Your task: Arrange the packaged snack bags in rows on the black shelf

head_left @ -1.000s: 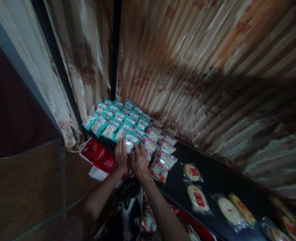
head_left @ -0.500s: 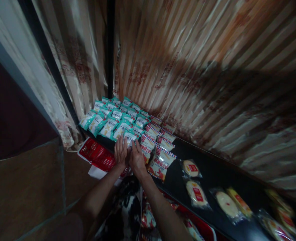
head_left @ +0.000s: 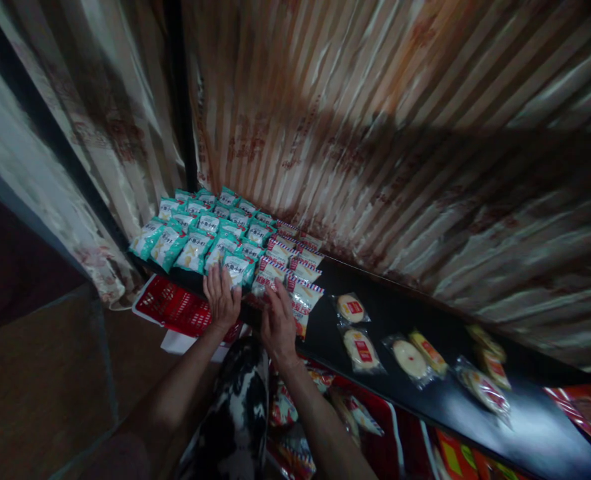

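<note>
Rows of teal-and-white snack bags (head_left: 195, 251) stand at the left end of a black shelf (head_left: 320, 327). My left hand (head_left: 221, 298) lies with fingers stretched against the lower edge of the front teal bag (head_left: 237, 269). To its right, my right hand (head_left: 279, 327) reaches over the front of the red-and-white snack bags, fingers extended and touching or very near them. One such bag (head_left: 268, 275) stands just beyond its fingertips; another red-and-white bag (head_left: 303, 303) is at its right side. Neither hand grips anything that I can see.
Round wrapped pastries (head_left: 361, 350) and yellow packets (head_left: 428, 352) lie along the shelf to the right. A red basket (head_left: 170, 303) sits below at the left. Another red basket (head_left: 383, 427) with packets is under the shelf. A pleated curtain (head_left: 375, 167) hangs behind.
The view has swung right, so the shelf shows further left. My hands, close together on the front teal bag before, are now apart, the right one over by the red-and-white bags.
</note>
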A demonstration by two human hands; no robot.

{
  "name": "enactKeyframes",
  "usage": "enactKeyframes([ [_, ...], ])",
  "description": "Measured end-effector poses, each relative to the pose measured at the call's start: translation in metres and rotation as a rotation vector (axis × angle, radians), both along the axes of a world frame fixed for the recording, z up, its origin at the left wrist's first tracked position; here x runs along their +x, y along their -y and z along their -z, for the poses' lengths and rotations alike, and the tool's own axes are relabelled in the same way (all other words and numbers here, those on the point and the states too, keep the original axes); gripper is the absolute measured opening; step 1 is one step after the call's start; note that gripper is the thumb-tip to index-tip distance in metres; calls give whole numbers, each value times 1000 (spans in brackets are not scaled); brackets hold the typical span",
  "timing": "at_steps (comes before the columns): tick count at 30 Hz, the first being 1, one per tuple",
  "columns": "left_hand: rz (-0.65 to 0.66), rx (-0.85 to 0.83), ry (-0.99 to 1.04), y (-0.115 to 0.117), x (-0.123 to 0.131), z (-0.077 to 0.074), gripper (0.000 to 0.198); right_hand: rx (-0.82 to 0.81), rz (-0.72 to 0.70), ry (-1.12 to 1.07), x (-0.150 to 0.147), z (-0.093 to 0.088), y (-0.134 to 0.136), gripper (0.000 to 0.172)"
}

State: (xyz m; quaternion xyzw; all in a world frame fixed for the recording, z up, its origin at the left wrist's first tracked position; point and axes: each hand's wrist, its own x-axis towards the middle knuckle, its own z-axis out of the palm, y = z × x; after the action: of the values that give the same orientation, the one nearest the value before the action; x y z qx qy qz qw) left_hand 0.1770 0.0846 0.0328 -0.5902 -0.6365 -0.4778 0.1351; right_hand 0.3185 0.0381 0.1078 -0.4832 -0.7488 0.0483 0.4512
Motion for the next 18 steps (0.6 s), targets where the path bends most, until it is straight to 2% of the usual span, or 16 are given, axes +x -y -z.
enactKeyframes([
  [4,90,67,-3,14,15,-13,55,77,182,-10,31,3,12,44],
  [9,286,43,6,41,55,-22,50,-17,388,-112,62,27,20,44],
  [14,318,-46,1,51,81,-15,46,-275,344,-209,73,45,19,58],
  [18,314,-64,9,46,81,-10,44,-329,295,-251,70,47,13,65],
])
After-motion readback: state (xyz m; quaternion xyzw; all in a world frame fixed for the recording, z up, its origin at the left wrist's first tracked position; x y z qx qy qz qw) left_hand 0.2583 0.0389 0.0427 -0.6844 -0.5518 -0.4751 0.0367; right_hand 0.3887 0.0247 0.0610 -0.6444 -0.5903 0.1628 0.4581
